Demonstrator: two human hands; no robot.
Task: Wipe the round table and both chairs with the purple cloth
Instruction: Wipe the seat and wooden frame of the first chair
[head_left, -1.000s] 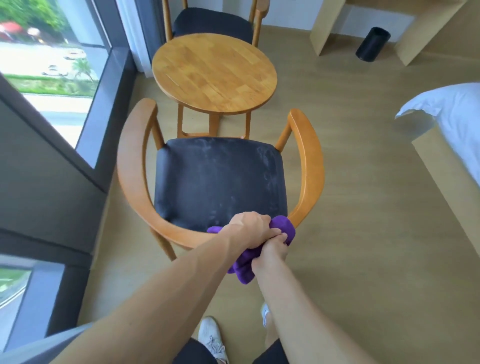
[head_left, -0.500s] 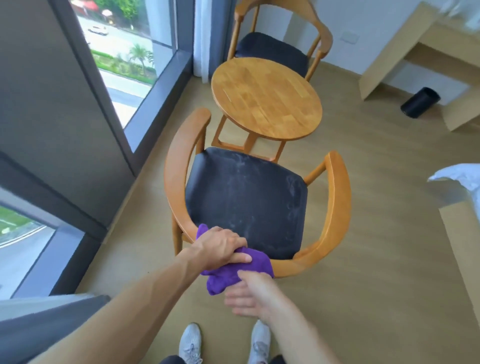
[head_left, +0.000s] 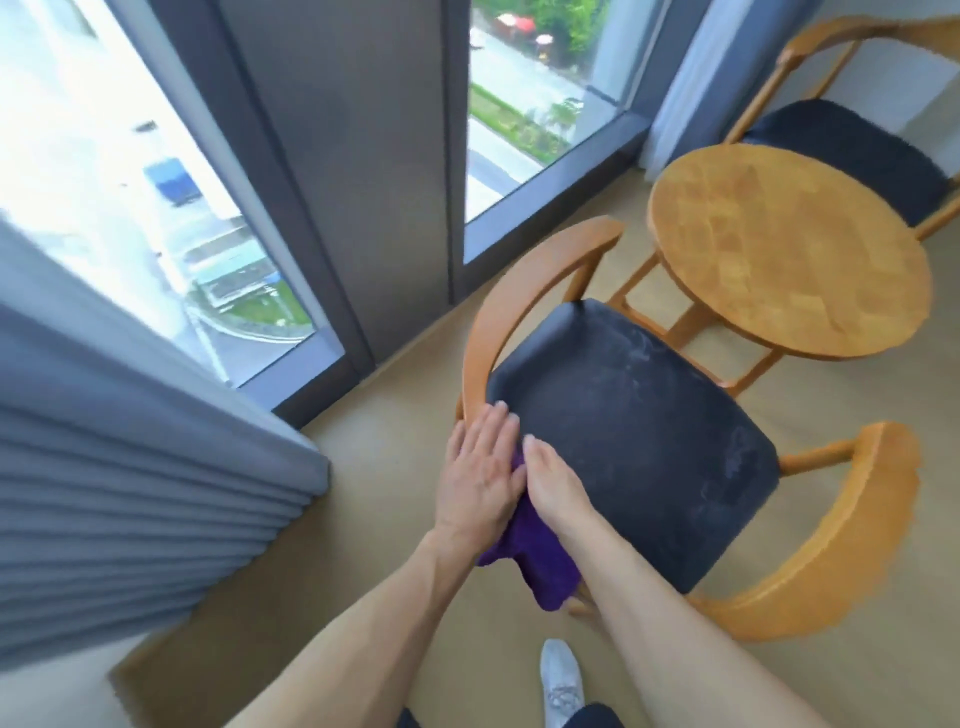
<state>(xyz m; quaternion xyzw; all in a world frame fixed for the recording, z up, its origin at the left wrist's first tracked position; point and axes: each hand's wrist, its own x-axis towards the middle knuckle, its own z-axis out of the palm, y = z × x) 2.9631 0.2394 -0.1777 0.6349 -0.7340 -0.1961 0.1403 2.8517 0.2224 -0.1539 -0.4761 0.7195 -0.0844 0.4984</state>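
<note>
The purple cloth (head_left: 535, 564) drapes over the curved wooden back rail of the near chair (head_left: 623, 431), at its left rear corner. My left hand (head_left: 480, 478) lies flat on the cloth and rail, fingers stretched out. My right hand (head_left: 553, 483) presses on the cloth beside it, at the edge of the dusty black seat. Beyond the seat stands the round wooden table (head_left: 784, 249), bare on top. Behind the table is the second chair (head_left: 852, 140), with a black seat.
Floor-to-ceiling windows (head_left: 524, 104) with dark frames run along the left. A grey pleated curtain (head_left: 130, 467) hangs at the left front. My white shoe (head_left: 561, 683) stands on the beige floor just behind the near chair.
The view has swung left toward the windows. Both hands slid the cloth along the back rail to the chair's left corner. My left hand went from gripping to lying flat.
</note>
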